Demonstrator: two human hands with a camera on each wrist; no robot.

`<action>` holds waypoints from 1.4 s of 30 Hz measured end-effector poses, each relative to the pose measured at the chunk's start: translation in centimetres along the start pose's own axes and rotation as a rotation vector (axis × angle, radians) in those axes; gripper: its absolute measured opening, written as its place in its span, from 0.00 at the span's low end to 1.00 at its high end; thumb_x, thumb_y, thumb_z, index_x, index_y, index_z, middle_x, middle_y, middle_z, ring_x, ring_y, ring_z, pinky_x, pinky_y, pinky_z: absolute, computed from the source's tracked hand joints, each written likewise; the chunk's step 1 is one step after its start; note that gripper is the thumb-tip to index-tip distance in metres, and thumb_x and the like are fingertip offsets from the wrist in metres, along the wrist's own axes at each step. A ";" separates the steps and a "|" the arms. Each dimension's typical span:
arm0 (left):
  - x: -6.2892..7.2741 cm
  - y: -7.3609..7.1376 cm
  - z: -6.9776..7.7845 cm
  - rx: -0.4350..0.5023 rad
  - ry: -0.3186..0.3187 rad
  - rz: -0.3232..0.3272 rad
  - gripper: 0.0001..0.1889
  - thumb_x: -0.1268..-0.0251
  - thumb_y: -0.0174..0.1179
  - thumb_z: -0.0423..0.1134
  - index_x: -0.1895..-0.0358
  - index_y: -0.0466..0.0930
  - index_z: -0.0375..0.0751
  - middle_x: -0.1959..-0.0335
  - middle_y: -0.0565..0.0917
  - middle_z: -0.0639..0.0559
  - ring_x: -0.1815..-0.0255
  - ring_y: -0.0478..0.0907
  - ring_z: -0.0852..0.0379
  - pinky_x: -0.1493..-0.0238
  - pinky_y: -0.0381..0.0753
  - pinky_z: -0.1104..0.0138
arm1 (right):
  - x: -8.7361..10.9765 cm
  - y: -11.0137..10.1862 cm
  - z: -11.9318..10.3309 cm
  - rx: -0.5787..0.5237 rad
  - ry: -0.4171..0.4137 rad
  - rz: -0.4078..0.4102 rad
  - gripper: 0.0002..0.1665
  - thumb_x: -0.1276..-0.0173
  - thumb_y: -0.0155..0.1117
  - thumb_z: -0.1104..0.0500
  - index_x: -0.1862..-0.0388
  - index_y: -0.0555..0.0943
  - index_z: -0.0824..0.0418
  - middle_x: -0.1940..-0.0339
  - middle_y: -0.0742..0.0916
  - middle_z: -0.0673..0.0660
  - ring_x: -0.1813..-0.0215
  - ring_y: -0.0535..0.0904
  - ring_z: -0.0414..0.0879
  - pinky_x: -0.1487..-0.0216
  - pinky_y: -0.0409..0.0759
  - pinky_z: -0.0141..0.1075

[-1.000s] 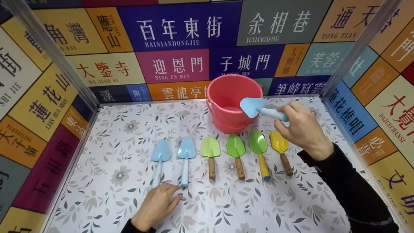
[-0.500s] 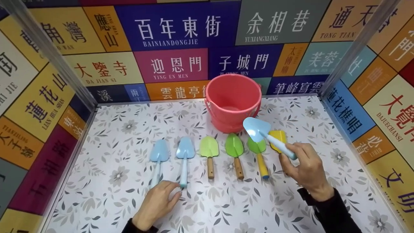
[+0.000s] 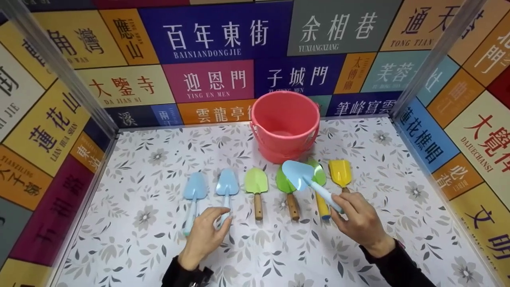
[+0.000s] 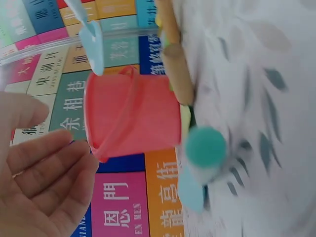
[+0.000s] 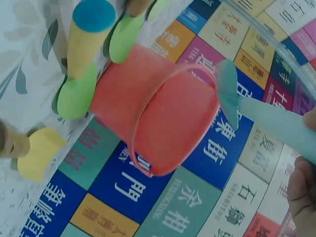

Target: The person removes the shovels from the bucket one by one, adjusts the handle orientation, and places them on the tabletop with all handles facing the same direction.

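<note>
My right hand (image 3: 361,220) grips the end of a light blue trowel's handle, and that trowel (image 3: 299,172) is held up above the green trowels with its blade toward the upper left. In the right wrist view the same blue trowel (image 5: 276,121) appears in front of the bucket. My left hand (image 3: 205,233) hovers by the lower handle of another blue trowel (image 3: 227,183), covering part of it. Its fingers (image 4: 59,165) are loosely bent and hold nothing in the left wrist view. One more blue trowel (image 3: 195,185) lies to the left.
A red bucket (image 3: 281,143) stands at the back near the wall. In the row lie a light green trowel (image 3: 256,180), a green trowel (image 3: 285,182), a yellow-handled green trowel (image 3: 322,205) and a yellow shovel (image 3: 340,172). Printed panels enclose the patterned tabletop (image 3: 135,255).
My right hand has brought the blue trowel down and left, away from the bucket's mouth to above the green trowels. The left hand has shifted slightly up and right.
</note>
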State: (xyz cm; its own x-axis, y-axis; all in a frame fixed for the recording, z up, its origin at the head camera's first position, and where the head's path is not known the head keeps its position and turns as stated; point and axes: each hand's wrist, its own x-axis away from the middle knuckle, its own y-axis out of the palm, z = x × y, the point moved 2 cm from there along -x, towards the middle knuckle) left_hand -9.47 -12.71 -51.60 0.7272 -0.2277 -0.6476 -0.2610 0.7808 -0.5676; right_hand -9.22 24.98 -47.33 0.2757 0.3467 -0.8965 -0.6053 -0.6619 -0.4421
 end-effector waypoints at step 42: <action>-4.4 11.7 4.6 1.510 -1.111 0.208 0.09 0.21 0.51 0.36 0.54 0.77 0.31 0.63 0.84 0.46 0.64 0.82 0.58 0.54 0.82 0.67 | -0.1 10.8 -3.5 -0.017 -0.407 -0.030 0.13 0.28 0.56 0.69 0.54 0.87 0.70 0.62 0.85 0.63 0.65 0.82 0.51 0.62 0.85 0.35</action>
State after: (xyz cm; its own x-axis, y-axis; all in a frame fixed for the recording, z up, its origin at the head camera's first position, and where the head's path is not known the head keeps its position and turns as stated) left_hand -12.82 0.12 -53.02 0.9478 -0.1280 0.2919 -0.1342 0.6704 0.7298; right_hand -13.19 15.49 -52.06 -0.0273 0.5983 -0.8008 -0.5882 -0.6574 -0.4711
